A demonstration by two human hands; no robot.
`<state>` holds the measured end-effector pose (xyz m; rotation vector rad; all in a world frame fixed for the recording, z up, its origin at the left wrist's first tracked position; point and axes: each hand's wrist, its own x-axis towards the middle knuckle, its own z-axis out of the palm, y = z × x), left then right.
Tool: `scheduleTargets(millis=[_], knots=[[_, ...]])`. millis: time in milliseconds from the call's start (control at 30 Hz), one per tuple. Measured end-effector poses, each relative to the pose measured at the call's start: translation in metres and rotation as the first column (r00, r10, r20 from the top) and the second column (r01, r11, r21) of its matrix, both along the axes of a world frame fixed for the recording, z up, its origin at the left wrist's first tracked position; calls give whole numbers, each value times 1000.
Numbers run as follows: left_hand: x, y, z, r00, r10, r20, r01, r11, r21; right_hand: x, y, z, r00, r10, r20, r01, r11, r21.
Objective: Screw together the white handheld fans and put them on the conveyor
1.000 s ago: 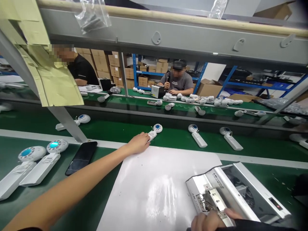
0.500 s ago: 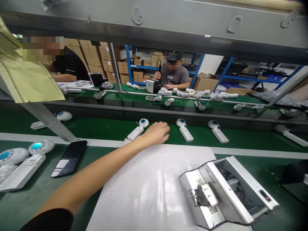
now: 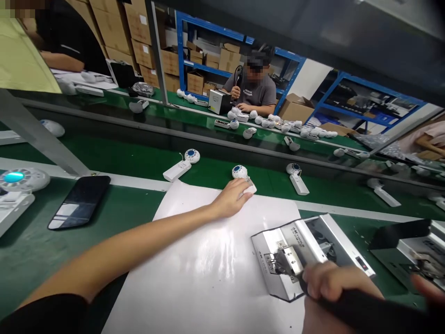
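My left hand (image 3: 231, 197) reaches to the green belt, its fingers closed over the handle of a white device with a round head and blue centre (image 3: 239, 171). At the lower right, my right hand (image 3: 333, 283) is wrapped round a dark, thick-handled tool, which looks like an electric screwdriver (image 3: 368, 306). Its front end points at the metal pick-up part of a silver screw feeder (image 3: 309, 241); whether the tip touches is hard to tell because of blur. A white sheet (image 3: 187, 260) lies under the feeder and below my left arm.
Similar white devices lie along the green belt (image 3: 215, 169), one to the left (image 3: 177, 170) and another to the right (image 3: 298, 181). A black phone (image 3: 79, 202) rests on the left. A second feeder (image 3: 413, 250) stands at the right. Across the belt, people sit at another bench.
My left hand has come down onto a white device on the belt. My right hand has entered at the lower right with the dark tool. The view has tilted and shifted.
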<state>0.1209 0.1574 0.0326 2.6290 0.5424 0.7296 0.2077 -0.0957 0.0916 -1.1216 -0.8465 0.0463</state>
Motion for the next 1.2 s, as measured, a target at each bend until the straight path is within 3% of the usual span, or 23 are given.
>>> scheduleTargets(millis=[100,200,300,400,500,567,767,1033,1200], knots=[[-56,-49,-4,992,-126,25,126,992,10,-5,32,-1,990,-123,66,119,991,66],[-98,-95,-13,944,-329,-32,330,937,109,-5,42,-15,985,-126,122,116,989,90],[-123,-128,-22,881,-458,-122,473,859,196,-10,35,-19,992,-82,98,74,994,81],[-131,-146,-26,870,-481,-112,493,854,165,-30,32,-10,998,65,-14,-64,998,19],[-130,-151,-29,857,-511,-60,514,845,148,-56,45,-4,960,248,-132,-250,968,2],[-129,-150,-30,842,-537,-42,537,829,154,-70,59,-7,944,304,-131,-305,952,14],[-129,-151,-37,845,-534,-11,529,834,158,-82,88,-26,952,288,-103,-293,955,-36],[-129,-153,-40,844,-536,11,531,839,120,-80,88,-25,950,288,-119,-296,953,-59],[-128,-154,-40,846,-533,-3,530,841,110,-81,90,-35,923,352,-154,-366,927,-77]])
